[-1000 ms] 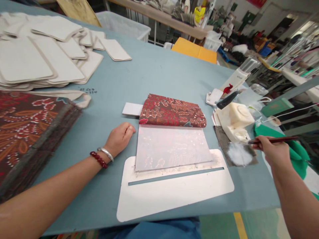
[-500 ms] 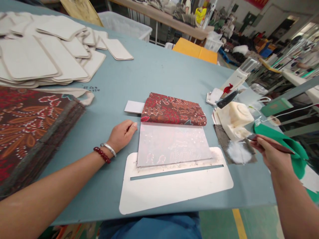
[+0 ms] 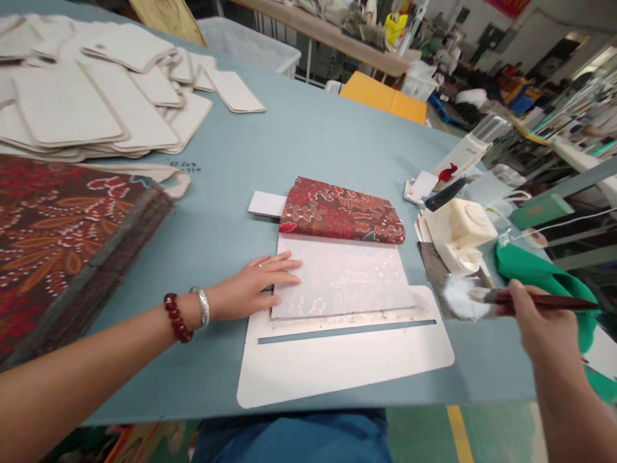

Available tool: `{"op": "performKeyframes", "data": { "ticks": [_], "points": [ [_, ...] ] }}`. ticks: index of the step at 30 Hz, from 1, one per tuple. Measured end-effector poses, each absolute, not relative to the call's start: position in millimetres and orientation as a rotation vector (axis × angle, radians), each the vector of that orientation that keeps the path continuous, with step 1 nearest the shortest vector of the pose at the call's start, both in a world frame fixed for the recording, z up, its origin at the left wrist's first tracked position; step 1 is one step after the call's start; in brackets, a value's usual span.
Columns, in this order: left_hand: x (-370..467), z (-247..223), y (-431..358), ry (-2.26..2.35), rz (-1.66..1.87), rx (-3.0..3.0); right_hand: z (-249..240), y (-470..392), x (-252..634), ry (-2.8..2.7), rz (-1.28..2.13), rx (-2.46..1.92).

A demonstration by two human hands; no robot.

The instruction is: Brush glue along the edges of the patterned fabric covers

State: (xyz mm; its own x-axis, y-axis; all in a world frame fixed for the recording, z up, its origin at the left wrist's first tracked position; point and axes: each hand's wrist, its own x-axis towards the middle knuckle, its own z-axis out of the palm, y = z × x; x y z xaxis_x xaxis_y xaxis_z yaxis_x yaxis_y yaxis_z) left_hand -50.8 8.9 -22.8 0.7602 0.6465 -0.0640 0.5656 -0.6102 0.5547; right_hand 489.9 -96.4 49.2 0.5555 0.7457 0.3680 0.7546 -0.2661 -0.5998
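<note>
My left hand [image 3: 258,283] lies with its fingers spread on the left edge of a pale fabric panel [image 3: 342,276]. Above that panel, a patterned red-brown fold of fabric [image 3: 342,211] covers its far part, and a white strip [image 3: 267,204] sticks out at the left. Beneath the near edge is a white slotted template [image 3: 347,363]. My right hand [image 3: 535,308] grips a dark-handled brush [image 3: 544,299], its bristles at a white fluffy-looking patch [image 3: 465,297] on a dark cloth [image 3: 434,273].
At the left are a stack of patterned fabric [image 3: 62,238] and many white panels [image 3: 67,103]. A cream container [image 3: 465,225], a green cloth [image 3: 525,263], a black-handled tool [image 3: 446,194] and a white box [image 3: 460,157] stand at the right. Behind is a clear bin [image 3: 250,48].
My left hand has opened and moved right onto the pale panel. My right hand has moved the brush down from beside the cream container to the white patch. The view has shifted slightly.
</note>
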Motion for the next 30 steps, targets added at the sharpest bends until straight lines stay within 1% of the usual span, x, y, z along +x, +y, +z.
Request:
{"op": "performKeyframes", "data": {
  "ticks": [2, 5, 7, 9, 11, 12, 14, 18, 20, 21, 22, 24, 27, 28, 30],
  "points": [
    [-53, -21, 11, 0.880, 0.077, 2.371, 48, -92, 416, -1.237, 0.230, -1.840],
    [-55, -18, 15, 0.852, 0.010, 2.348, 34, -88, 285, -1.602, 0.755, -1.533],
    [-55, -18, 16, 0.847, 0.007, 2.328, 23, -89, 209, -1.710, 0.887, -1.340],
    [-55, -20, 17, 0.841, 0.008, 2.302, 15, -92, 160, -1.788, 0.900, -1.210],
    [-55, -21, 16, 0.838, 0.013, 2.279, 10, -95, 149, -1.868, 0.835, -1.181],
    [-55, -22, 16, 0.836, 0.016, 2.273, 8, -96, 158, -1.900, 0.785, -1.215],
    [-55, -21, 15, 0.835, 0.022, 2.268, 6, -100, 207, -1.920, 0.673, -1.386],
    [-55, -18, 14, 0.834, 0.014, 2.278, 10, -110, 352, -1.754, 0.459, -1.859],
    [-55, -18, 14, 0.835, 0.012, 2.281, 16, -114, 392, -1.645, 0.353, -1.995],
    [-55, -18, 14, 0.837, 0.013, 2.282, 18, -115, 394, -1.629, 0.321, -2.004],
    [-55, -18, 14, 0.840, 0.015, 2.284, 20, -114, 381, -1.644, 0.310, -1.968],
    [-54, -19, 14, 0.845, 0.017, 2.291, 20, -110, 321, -1.768, 0.382, -1.771],
    [-54, -19, 14, 0.844, -0.008, 2.301, 18, -101, 205, -1.960, 0.677, -1.277],
    [-54, -19, 15, 0.843, -0.017, 2.301, 16, -99, 179, -1.987, 0.714, -1.176],
    [-54, -18, 15, 0.842, -0.026, 2.303, 12, -97, 165, -2.024, 0.729, -1.123]
  ]
}}
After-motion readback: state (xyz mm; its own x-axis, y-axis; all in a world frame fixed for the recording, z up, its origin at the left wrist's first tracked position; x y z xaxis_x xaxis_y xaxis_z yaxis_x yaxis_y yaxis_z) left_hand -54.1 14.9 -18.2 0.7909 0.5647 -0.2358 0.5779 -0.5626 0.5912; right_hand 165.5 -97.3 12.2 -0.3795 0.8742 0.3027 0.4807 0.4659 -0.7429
